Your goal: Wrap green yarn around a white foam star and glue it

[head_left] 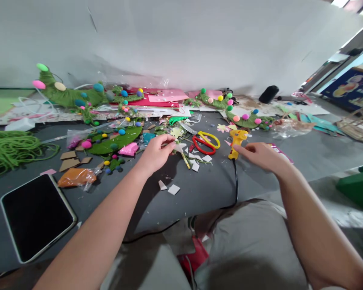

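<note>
My left hand is closed in a pinch on a small white piece near the middle of the table. At the right, my right hand touches the handle of a yellow glue gun, its thumb and fingers around the near side. A black cord runs from the gun down over the table edge. Between the hands lie scissors with red and yellow handles. A yellowish stick and several white scraps lie close to my left hand.
A tablet and green yarn lie at the left. An orange packet is beside brown card pieces. Green wrapped shapes with pompoms stand along the wall. A black object is back right.
</note>
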`<state>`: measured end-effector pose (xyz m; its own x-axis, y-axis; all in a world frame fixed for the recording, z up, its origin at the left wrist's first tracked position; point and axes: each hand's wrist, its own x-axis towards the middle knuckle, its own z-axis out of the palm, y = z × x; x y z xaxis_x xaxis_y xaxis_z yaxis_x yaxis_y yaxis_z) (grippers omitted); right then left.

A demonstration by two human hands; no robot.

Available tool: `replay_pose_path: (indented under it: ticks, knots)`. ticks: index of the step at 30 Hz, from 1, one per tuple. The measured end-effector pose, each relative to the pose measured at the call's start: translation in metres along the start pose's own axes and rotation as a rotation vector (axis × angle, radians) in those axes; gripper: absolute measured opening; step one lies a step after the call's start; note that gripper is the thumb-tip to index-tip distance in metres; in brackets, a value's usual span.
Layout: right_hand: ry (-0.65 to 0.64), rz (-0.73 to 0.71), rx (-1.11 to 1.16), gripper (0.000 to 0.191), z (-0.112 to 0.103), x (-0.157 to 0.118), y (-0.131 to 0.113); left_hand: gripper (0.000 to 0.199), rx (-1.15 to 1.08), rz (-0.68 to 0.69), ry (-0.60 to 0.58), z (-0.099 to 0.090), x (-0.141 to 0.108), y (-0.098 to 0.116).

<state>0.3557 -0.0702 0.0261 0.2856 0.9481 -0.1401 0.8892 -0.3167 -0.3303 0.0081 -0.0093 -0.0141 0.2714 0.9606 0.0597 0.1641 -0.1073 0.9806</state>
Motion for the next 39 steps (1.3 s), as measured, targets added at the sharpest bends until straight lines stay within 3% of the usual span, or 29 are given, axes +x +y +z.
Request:
replay_pose_path:
  ticks: [5,9,11,16,20,25,30,39]
  knots:
    - [0.194,0.045,0.187,0.055,0.035,0.036,0.002,0.022,-0.044,0.023,-0.002,0.002,-0.001,0.002]
    - [0.287,-0.027,0.483,0.037,0.046,0.030,-0.003,0.024,-0.089,0.039,0.017,0.002,0.000,-0.001]
    - [0.240,-0.101,0.642,0.037,0.045,0.015,-0.010,0.024,-0.102,0.042,0.032,0.003,0.001,-0.004]
    - [-0.023,-0.263,0.907,0.035,0.038,-0.025,-0.037,0.024,-0.128,0.025,0.041,0.006,0.001,-0.004]
    - [-0.171,-0.325,0.996,0.034,0.042,-0.039,-0.054,0.024,-0.140,0.012,0.004,0.009,-0.003,0.002]
    - [-0.227,-0.391,0.956,0.033,0.052,-0.040,-0.064,0.025,-0.083,0.027,-0.044,0.014,-0.009,0.009]
    - [-0.222,-0.361,0.960,0.032,0.058,-0.037,-0.064,0.024,-0.081,0.020,-0.074,0.017,-0.011,0.014]
    - [-0.219,-0.407,0.932,0.029,0.057,-0.036,-0.067,0.021,-0.084,0.005,-0.088,0.018,-0.013,0.016]
